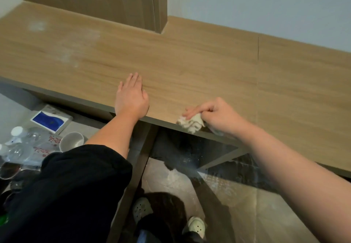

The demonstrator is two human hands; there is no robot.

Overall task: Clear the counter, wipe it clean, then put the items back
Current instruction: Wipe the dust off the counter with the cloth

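The wooden worktop (190,62) runs across the view, and nothing stands on it. The left hand (132,98) lies flat on it near the front edge, palm down. Its fingers (135,80) are straight and close together and hold nothing.

The right hand (218,116) is further to the right, just at the front edge of the worktop. Its fingers (193,111) are curled and clamped on a crumpled white cloth (191,123). The cloth touches the worktop, and a part of it hangs a little over the edge.

On the far left part of the worktop there are some pale dusty marks (37,26).

The other things are down on the floor (256,214), to the left and below the worktop. There is a tissue box (50,121) with a blue top, and near it are clear plastic bottles (28,138) with white caps and a light cup (71,141) that lies on its side. Some dark things lie closer to the person, but I cannot tell what they are.

The left arm has a black sleeve (76,185). Below, two white shoes (141,209) with holes stand on the floor. Behind the worktop there is a pale wall (266,5) and a wooden panel (114,0).
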